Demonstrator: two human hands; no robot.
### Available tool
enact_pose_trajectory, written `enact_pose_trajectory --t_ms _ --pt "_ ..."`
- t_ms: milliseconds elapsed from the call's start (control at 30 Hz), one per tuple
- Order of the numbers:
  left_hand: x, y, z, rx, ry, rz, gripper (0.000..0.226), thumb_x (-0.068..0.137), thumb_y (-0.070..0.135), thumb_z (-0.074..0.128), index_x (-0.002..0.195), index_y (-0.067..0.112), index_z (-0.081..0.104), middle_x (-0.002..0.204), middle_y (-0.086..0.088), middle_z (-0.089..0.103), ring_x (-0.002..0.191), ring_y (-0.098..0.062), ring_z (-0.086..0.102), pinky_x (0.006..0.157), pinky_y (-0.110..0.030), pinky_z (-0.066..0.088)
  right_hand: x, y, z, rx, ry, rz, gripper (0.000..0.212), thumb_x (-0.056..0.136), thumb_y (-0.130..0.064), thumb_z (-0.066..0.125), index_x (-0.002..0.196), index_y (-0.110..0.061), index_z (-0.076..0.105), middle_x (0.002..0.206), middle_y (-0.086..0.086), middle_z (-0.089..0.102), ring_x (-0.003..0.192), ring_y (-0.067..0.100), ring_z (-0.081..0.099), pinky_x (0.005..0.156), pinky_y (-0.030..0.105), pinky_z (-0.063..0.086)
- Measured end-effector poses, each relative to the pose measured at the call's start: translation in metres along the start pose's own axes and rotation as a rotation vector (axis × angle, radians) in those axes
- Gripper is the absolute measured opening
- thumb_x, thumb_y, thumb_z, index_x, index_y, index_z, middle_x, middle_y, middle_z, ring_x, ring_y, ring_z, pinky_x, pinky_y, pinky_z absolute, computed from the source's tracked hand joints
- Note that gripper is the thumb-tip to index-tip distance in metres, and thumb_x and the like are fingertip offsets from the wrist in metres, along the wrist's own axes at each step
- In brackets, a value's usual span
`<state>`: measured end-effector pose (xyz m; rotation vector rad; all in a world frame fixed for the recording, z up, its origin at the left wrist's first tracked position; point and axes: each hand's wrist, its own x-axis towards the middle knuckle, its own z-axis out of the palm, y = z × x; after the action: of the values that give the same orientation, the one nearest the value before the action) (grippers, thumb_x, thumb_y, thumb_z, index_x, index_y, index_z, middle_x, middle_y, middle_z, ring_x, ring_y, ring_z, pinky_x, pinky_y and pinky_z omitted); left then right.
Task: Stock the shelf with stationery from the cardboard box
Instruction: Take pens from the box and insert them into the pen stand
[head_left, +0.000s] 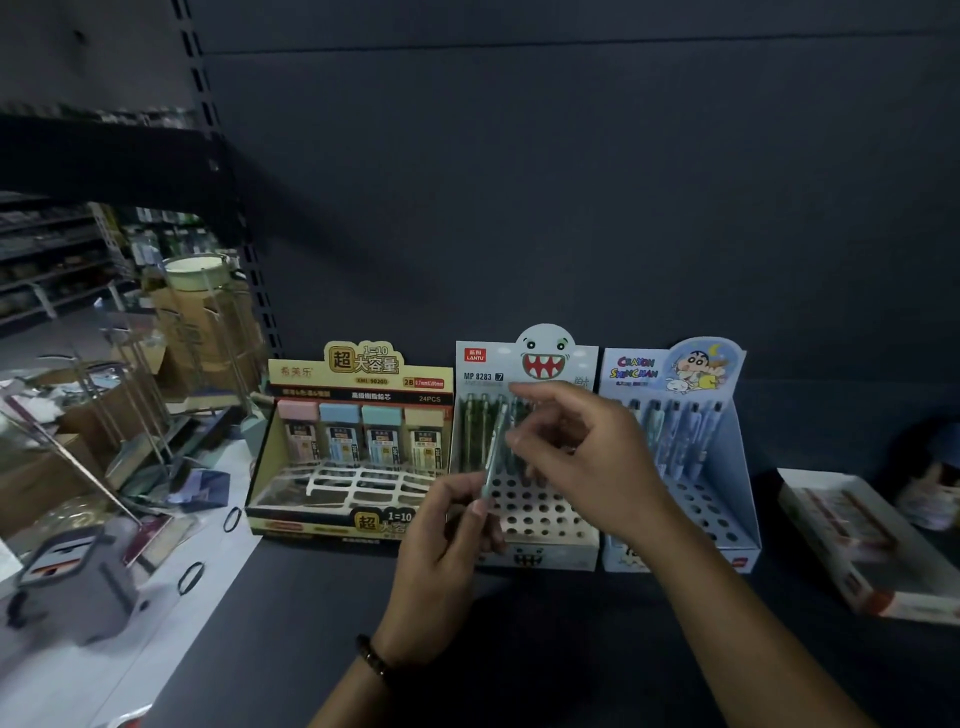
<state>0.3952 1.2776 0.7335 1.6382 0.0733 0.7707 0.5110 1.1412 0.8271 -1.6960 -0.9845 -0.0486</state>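
A dark shelf (311, 623) carries 3 open display boxes in a row against its back panel; both hands work in front of the middle one. The left hand (441, 561), with a beaded bracelet (373, 661) at the wrist, grips the lower end of a pale green pencil (493, 452), its fingers (470, 512) curled round the barrel. The right hand (587, 467) reaches in from the right; its thumb and forefinger pinch the same pencil higher up and its other fingers are loosely bent. The pencil stands nearly upright, tilted a little to the right, just above the perforated tray of the shark box (545, 353), which is marked MP 8283. 1 row of green pencils (475, 431) stands at the back of that tray; the nearer holes show bare.

On the left stands a yellow lead-refill box (358, 369) marked 24PCS, with 4 pastel cases along its back. On the right, touching the shark box, a blue cartoon box (727, 467) holds a back row of pens (691, 431). Further right a flat carton (857, 535) lies on the shelf, well apart. Beyond the shelf's left edge are brown cardboard boxes (31, 483) and a wire rack (208, 322); all of it is blurred.
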Motion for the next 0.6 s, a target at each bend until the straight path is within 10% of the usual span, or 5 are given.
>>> enact_pose_trajectory --t_ms 233,433,600 --pt "0.000 0.000 -0.002 0.072 0.062 0.056 0.019 0.106 0.010 0.058 0.122 0.015 0.067 0.090 -0.009 0.074 0.086 -0.028 0.074 0.082 -0.052 0.063 0.003 0.002 0.010 0.065 0.028 0.042 0.033 0.092 -0.011 0.081 0.121 -0.025 0.073 0.081 -0.003 0.078 0.073 0.012 0.077 0.075 0.029 0.063" --pt "0.003 -0.008 -0.005 0.426 0.172 0.200 0.033 0.089 0.004 0.079 0.100 0.030 0.062 0.103 0.010 0.067 0.092 -0.013 0.072 0.070 -0.029 0.063 0.016 0.005 0.002 -0.059 0.289 0.047 0.027 0.091 -0.015 0.083 0.112 -0.028 0.075 0.077 -0.009 0.077 0.074 0.004 0.076 0.075 0.030 0.063" --pt "0.001 -0.011 -0.002 0.752 -0.085 0.405 0.010 0.090 0.021 0.078 0.096 0.024 0.071 0.103 0.013 0.064 0.095 -0.006 0.061 0.078 -0.022 0.055 0.023 0.016 0.014 -0.269 0.324 -0.033 0.017 0.093 -0.017 0.080 0.109 -0.021 0.078 0.081 -0.012 0.075 0.075 -0.001 0.072 0.076 0.019 0.060"
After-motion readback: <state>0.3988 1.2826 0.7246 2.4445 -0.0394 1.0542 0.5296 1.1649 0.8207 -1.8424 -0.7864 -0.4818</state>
